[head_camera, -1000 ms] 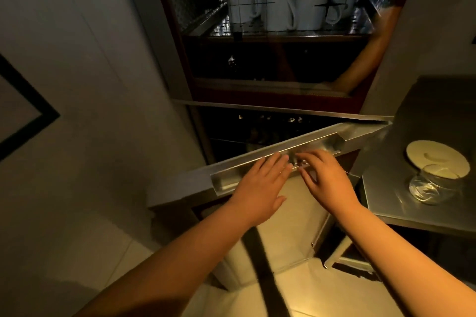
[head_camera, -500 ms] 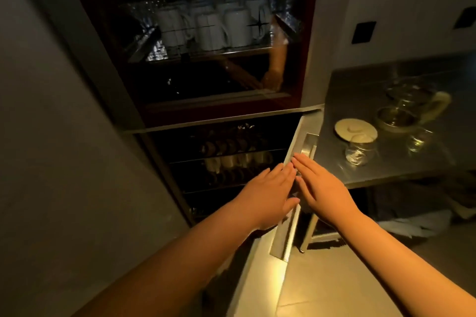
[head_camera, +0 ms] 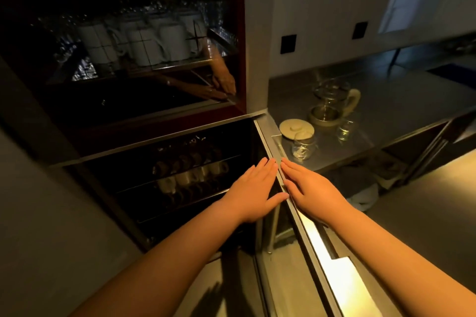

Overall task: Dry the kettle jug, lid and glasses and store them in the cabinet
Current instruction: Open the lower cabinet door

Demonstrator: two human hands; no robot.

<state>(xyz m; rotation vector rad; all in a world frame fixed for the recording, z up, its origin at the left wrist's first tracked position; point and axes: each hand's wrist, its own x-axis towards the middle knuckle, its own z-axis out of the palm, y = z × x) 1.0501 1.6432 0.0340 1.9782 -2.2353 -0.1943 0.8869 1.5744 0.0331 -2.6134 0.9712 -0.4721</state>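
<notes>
My left hand point(head_camera: 253, 189) and my right hand point(head_camera: 307, 189) lie with straight fingers on either side of the edge of the lower cabinet door point(head_camera: 304, 219), which stands swung wide open. On the steel counter point(head_camera: 401, 105) to the right stand the glass kettle jug point(head_camera: 332, 101) with its cream handle, the round cream lid point(head_camera: 296, 127), a glass point(head_camera: 302, 147) in front of the lid and a smaller glass point(head_camera: 345, 130). The open lower compartment point(head_camera: 180, 175) shows wire racks with cups.
The upper cabinet door point(head_camera: 128, 59) is shut glass, with white mugs point(head_camera: 144, 44) behind it. A grey wall runs along the left. Under the counter lies a white cloth point(head_camera: 365, 197) on the floor. Two dark wall sockets point(head_camera: 288, 44) sit above the counter.
The lower door has swung from partly open to fully open toward the right. Both hands followed its edge, and my view turned right, bringing the jug and glasses into sight.
</notes>
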